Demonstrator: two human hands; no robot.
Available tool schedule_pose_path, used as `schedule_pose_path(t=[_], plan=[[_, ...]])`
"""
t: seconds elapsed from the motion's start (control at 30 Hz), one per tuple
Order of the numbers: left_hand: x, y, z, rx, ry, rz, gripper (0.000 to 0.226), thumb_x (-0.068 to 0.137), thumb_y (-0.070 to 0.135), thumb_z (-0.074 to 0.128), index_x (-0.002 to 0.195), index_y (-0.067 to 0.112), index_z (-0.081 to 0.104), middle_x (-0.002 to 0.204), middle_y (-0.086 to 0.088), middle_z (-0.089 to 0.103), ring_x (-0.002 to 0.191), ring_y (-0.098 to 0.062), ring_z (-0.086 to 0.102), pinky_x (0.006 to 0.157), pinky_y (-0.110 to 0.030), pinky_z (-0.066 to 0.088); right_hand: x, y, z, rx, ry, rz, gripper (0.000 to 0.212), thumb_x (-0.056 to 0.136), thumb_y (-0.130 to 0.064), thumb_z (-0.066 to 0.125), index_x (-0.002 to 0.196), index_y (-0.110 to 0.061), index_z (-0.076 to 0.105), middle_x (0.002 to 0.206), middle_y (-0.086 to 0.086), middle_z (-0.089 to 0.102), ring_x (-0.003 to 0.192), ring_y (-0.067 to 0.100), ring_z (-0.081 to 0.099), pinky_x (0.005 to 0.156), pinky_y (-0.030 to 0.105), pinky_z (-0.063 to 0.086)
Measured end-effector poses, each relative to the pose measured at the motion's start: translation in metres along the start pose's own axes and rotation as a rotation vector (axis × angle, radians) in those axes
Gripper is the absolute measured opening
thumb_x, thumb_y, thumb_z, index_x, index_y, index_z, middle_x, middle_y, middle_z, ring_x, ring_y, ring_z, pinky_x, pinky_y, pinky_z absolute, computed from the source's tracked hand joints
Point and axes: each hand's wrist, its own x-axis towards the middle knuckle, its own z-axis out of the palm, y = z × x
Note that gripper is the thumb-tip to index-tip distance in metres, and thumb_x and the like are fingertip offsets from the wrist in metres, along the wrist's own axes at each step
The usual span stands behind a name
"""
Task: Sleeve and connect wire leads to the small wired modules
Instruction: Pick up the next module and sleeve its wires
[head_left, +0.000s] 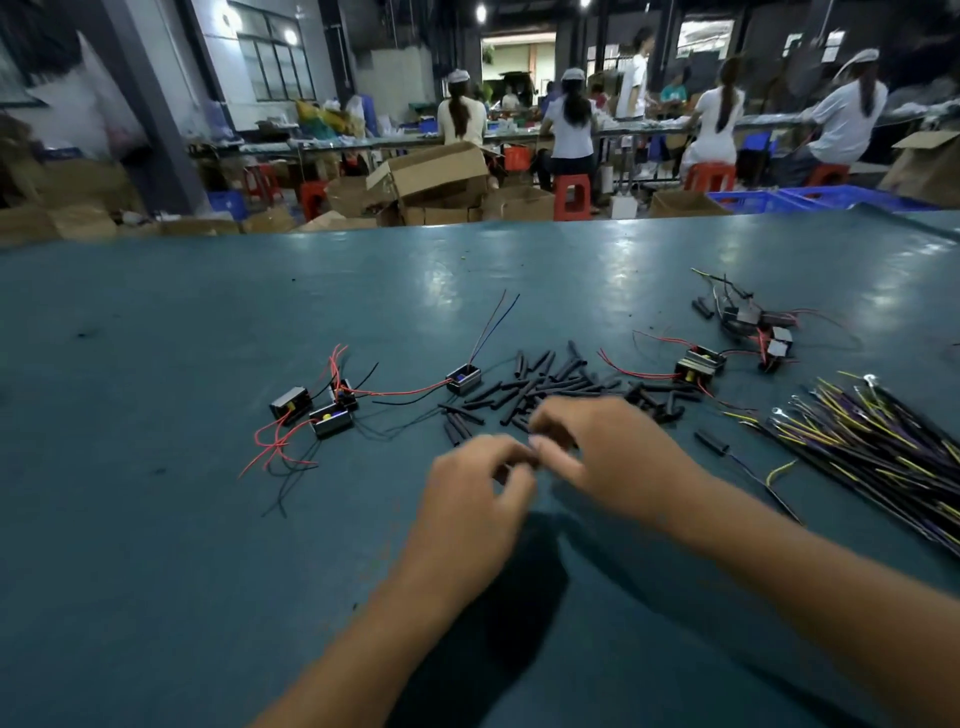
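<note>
My left hand (475, 501) and my right hand (610, 457) meet fingertip to fingertip over the green table (208, 545). Both are blurred, with fingers curled, and they pinch a short black sleeve (525, 458) between them. Just beyond lies a loose pile of black sleeves (561, 384). Three small wired modules (314, 410) with red and black leads sit to the left. One module (462, 378) lies behind the pile and another (698, 366) to the right. A bundle of black, yellow and purple wire leads (872, 441) lies at the right edge.
More modules with tangled wires (761, 327) lie at the far right. A single sleeved lead (712, 443) rests between the pile and the bundle. Beyond the table edge are cardboard boxes (431, 182), red stools and several seated people at another bench.
</note>
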Motion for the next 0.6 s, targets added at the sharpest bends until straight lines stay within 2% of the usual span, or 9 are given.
schedule_pose_path(t=[0.07,0.13,0.2,0.27,0.33,0.47,0.6], plan=[[0.013,-0.012,-0.019,0.031,0.074,-0.106,0.013,0.087,0.007,0.066,0.085,0.017,0.073,0.08,0.007,0.072,0.072,-0.006,0.061,0.068,-0.015,0.044,-0.037,-0.006,0.005,0.032,-0.004,0.005,0.013,0.096,-0.037,0.055,0.098,-0.025,0.061,0.089,-0.01,0.067,0.08,0.014,0.061,0.077,0.036,0.049],[0.034,-0.026,-0.039,0.133,0.068,-0.125,0.009,0.089,0.011,0.067,0.089,0.019,0.071,0.079,0.009,0.069,0.073,-0.005,0.062,0.068,-0.018,0.045,-0.067,-0.007,0.01,0.034,0.027,0.022,0.013,0.096,-0.04,0.053,0.099,-0.03,0.06,0.089,-0.016,0.065,0.08,0.009,0.057,0.077,0.028,0.046],[0.063,-0.038,-0.051,0.285,-0.001,-0.076,0.011,0.093,0.017,0.067,0.103,0.016,0.069,0.094,0.005,0.069,0.09,-0.015,0.064,0.079,-0.023,0.048,-0.08,-0.006,0.014,0.022,0.05,0.02,0.013,0.096,-0.04,0.054,0.1,-0.03,0.061,0.089,-0.017,0.064,0.079,0.009,0.054,0.076,0.023,0.04],[0.094,-0.049,-0.052,0.488,-0.114,-0.068,0.032,0.095,0.028,0.066,0.123,0.013,0.062,0.119,-0.004,0.066,0.114,-0.025,0.059,0.097,-0.037,0.046,-0.079,-0.007,0.016,0.012,0.051,-0.01,0.012,0.096,-0.035,0.056,0.1,-0.026,0.063,0.088,-0.014,0.065,0.077,0.01,0.053,0.076,0.022,0.037],[0.12,-0.062,-0.047,0.708,-0.222,-0.088,0.049,0.097,0.042,0.062,0.135,0.014,0.054,0.133,-0.005,0.061,0.124,-0.029,0.053,0.103,-0.042,0.042,-0.073,-0.008,0.018,0.001,0.062,-0.042,0.011,0.097,-0.031,0.057,0.1,-0.023,0.064,0.087,-0.011,0.065,0.077,0.011,0.053,0.079,0.022,0.037],[0.156,-0.089,-0.035,0.861,-0.36,-0.099,0.052,0.099,0.053,0.053,0.136,0.016,0.052,0.123,-0.004,0.068,0.119,-0.028,0.058,0.099,-0.042,0.036,-0.072,-0.004,0.021,0.023,0.06,-0.05,0.012,0.095,-0.03,0.057,0.099,-0.023,0.065,0.084,-0.012,0.065,0.076,0.009,0.053,0.079,0.018,0.034],[0.173,-0.094,-0.023,0.941,-0.406,-0.055,0.044,0.103,0.053,0.044,0.119,0.015,0.061,0.112,-0.005,0.069,0.107,-0.029,0.061,0.093,-0.042,0.034,-0.072,0.0,0.021,0.041,0.048,-0.047,0.017,0.095,-0.034,0.053,0.101,-0.023,0.065,0.086,-0.013,0.064,0.079,0.007,0.053,0.083,0.019,0.035]])
